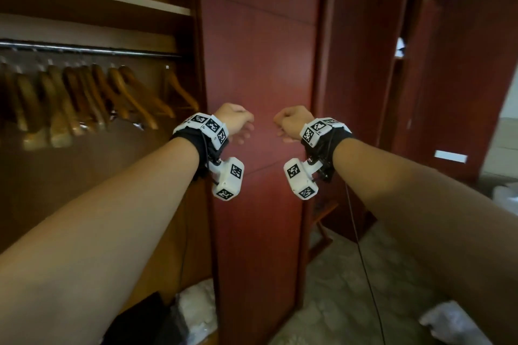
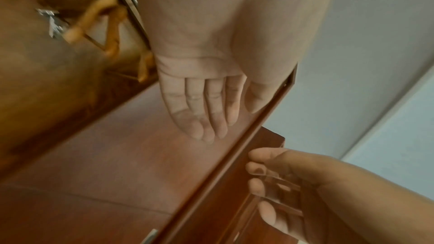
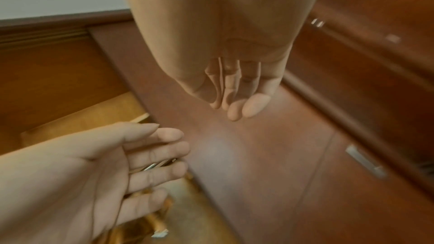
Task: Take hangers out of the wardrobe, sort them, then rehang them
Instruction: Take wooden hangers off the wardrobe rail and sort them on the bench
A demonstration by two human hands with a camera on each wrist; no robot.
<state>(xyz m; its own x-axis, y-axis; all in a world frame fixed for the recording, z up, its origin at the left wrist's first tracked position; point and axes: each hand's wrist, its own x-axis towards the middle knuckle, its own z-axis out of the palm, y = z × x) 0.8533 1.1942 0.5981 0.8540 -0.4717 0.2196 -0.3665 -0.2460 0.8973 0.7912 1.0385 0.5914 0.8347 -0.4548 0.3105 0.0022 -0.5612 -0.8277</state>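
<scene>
both hands, the left hand (image 1: 235, 117) and the right hand (image 1: 293, 120), are held up empty before the wardrobe door (image 1: 260, 64), fingers loosely relaxed. the wooden hangers (image 1: 92, 98) are left on the rail (image 1: 89, 49), well to the left; judging by this, none has been taken out yet.

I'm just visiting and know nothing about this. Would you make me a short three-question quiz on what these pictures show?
1. True or false: the left hand is holding a hanger.
2. Where are the wooden hangers right now?
A. on the floor
B. hanging on the metal rail
C. in the right hand
3. Fill in: both hands are raised in front of the reddish wardrobe ____.

Key:
1. False; both hands are empty with relaxed fingers.
2. B
3. door
</scene>
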